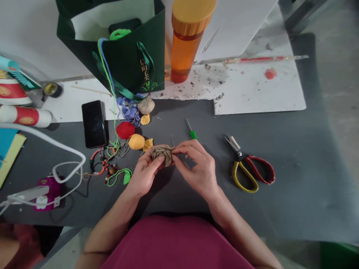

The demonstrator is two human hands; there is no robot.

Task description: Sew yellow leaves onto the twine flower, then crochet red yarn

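Head view. A brown coiled piece of textile work is held at the centre of the frame, above the grey table. The left hand grips it with the thumb on its face; the right hand pinches its right edge between thumb and forefinger. Whether a strand or tool lies within that pinch cannot be told. Sound handling here would probably keep the left thumb firm near the worked edge, the coil flat, and the pull light and even, lest the rounds pucker. The green-handled tool, just above the right hand, and the scissors, right of centre, lie on the table, touched by neither hand.

Writing: vertical gold characters mark the dark green bag at upper left; the top two appear to read 信阳, the remainder being unclear. A white bottle at the left edge bears a red label with a round emblem, its lettering too small to read.
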